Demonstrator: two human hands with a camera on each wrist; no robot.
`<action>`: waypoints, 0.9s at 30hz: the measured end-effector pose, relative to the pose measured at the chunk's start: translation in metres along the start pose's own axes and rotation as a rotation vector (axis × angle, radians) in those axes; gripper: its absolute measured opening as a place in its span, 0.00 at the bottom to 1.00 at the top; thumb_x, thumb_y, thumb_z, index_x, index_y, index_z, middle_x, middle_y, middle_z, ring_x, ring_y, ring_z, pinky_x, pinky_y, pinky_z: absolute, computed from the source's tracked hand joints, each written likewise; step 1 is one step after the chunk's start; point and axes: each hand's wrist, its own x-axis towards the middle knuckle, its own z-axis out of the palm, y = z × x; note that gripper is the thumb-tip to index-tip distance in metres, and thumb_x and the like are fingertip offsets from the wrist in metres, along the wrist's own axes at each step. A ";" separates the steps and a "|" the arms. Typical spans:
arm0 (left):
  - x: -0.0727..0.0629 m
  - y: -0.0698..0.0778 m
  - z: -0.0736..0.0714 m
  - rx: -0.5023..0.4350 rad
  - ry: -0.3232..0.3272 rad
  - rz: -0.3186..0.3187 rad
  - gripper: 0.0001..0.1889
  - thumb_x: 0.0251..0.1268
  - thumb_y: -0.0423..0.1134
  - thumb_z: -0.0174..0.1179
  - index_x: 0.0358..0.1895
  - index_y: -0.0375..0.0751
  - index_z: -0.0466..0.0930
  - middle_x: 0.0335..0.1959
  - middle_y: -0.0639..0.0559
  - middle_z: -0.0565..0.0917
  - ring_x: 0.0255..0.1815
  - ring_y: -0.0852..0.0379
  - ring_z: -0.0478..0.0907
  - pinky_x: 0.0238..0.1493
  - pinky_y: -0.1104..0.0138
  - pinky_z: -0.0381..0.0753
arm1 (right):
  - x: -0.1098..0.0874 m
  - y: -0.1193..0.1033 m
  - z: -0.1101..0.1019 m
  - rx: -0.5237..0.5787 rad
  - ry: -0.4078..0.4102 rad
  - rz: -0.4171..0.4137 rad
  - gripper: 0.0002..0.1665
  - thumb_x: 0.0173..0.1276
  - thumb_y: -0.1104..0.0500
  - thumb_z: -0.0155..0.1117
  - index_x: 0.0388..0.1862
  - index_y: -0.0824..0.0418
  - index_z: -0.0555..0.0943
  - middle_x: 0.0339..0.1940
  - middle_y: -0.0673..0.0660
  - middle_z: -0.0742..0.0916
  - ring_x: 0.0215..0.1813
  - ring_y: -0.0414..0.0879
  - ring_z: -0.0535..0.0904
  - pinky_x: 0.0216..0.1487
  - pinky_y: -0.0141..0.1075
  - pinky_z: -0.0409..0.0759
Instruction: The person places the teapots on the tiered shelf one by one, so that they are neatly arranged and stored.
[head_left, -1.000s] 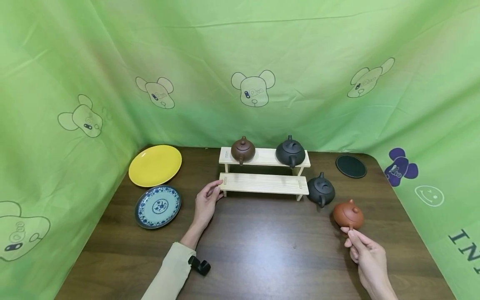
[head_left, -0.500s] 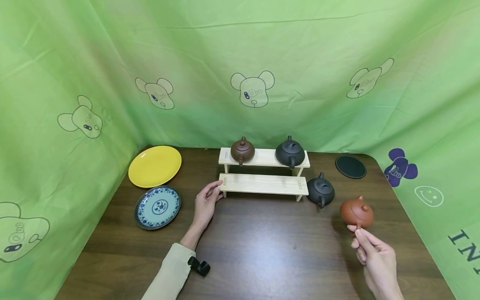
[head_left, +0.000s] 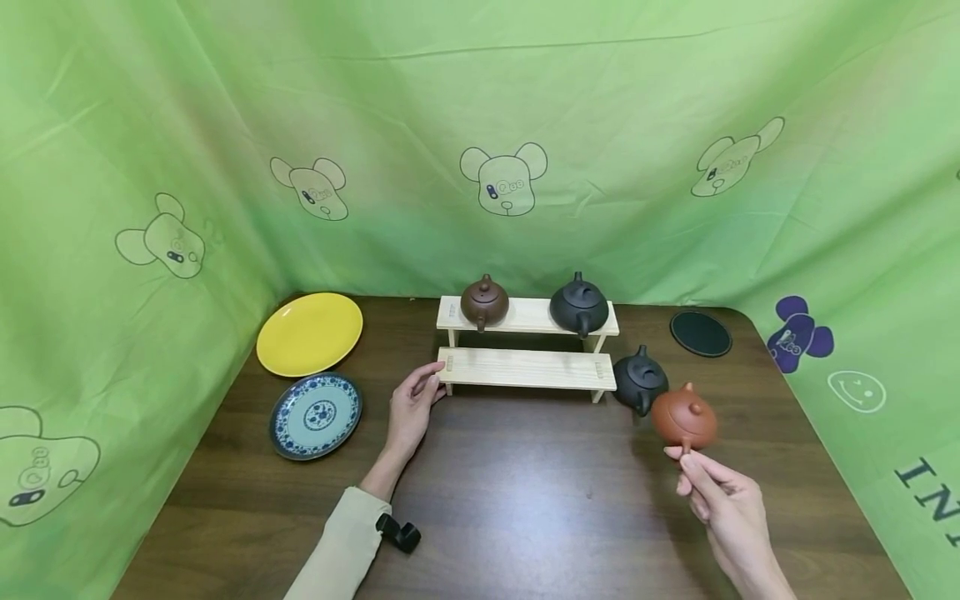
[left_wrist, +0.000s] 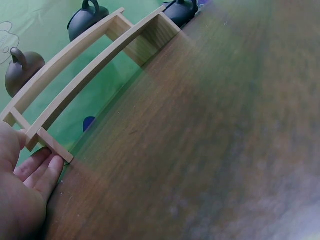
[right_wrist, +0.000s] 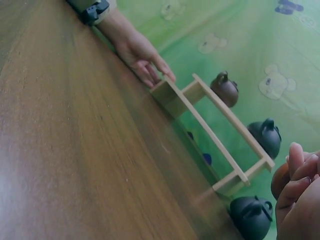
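Note:
My right hand (head_left: pixel 731 508) pinches a small orange-brown teapot (head_left: pixel 684 419) by its near side, holding it above the table, where its shadow shows. In the right wrist view the fingers hide most of that teapot (right_wrist: pixel 280 181). At its left a black teapot (head_left: pixel 640 383) stands on the table beside a two-tier wooden stand (head_left: pixel 525 367). My left hand (head_left: pixel 412 410) holds the left end of the stand's lower tier, thumb at the board and fingers by the leg (left_wrist: pixel 56 146). On the upper tier sit a dark brown teapot (head_left: pixel 484 302) and another black teapot (head_left: pixel 579 306).
A yellow plate (head_left: pixel 310 333) and a blue-patterned plate (head_left: pixel 316 416) lie at the table's left. Toward the back right is a dark oval mat (head_left: pixel 701 333). Green printed cloth (head_left: pixel 420 100) encloses the wooden table (head_left: pixel 525 492) behind and at both sides.
The orange-brown teapot first rose a little rightward in my right hand, then moved left toward the black teapot on the table. My left hand stays at the stand.

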 end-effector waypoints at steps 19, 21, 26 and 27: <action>0.000 0.000 0.001 0.007 0.006 0.000 0.15 0.86 0.24 0.56 0.66 0.22 0.82 0.68 0.28 0.84 0.57 0.63 0.87 0.62 0.64 0.92 | 0.011 0.000 0.039 -0.146 -0.158 0.006 0.12 0.85 0.74 0.57 0.51 0.79 0.87 0.22 0.47 0.83 0.21 0.55 0.51 0.17 0.50 0.45; 0.000 0.000 0.001 0.011 0.006 0.004 0.15 0.86 0.24 0.55 0.66 0.22 0.82 0.68 0.28 0.84 0.56 0.62 0.88 0.61 0.64 0.92 | 0.013 -0.001 0.043 -0.167 -0.180 0.005 0.12 0.85 0.73 0.57 0.51 0.78 0.88 0.22 0.47 0.83 0.20 0.55 0.52 0.16 0.50 0.45; 0.000 -0.001 -0.001 0.007 0.005 0.012 0.15 0.86 0.24 0.55 0.66 0.21 0.82 0.67 0.27 0.84 0.55 0.63 0.88 0.61 0.65 0.92 | 0.018 -0.001 0.051 -0.191 -0.214 0.019 0.12 0.86 0.72 0.58 0.52 0.77 0.88 0.21 0.47 0.83 0.19 0.55 0.52 0.15 0.52 0.45; 0.000 -0.001 -0.001 0.008 0.004 0.016 0.15 0.87 0.24 0.55 0.66 0.20 0.82 0.67 0.26 0.84 0.55 0.63 0.88 0.61 0.65 0.93 | 0.019 -0.001 0.053 -0.191 -0.219 0.022 0.12 0.86 0.72 0.58 0.52 0.77 0.88 0.21 0.47 0.83 0.19 0.55 0.52 0.16 0.52 0.45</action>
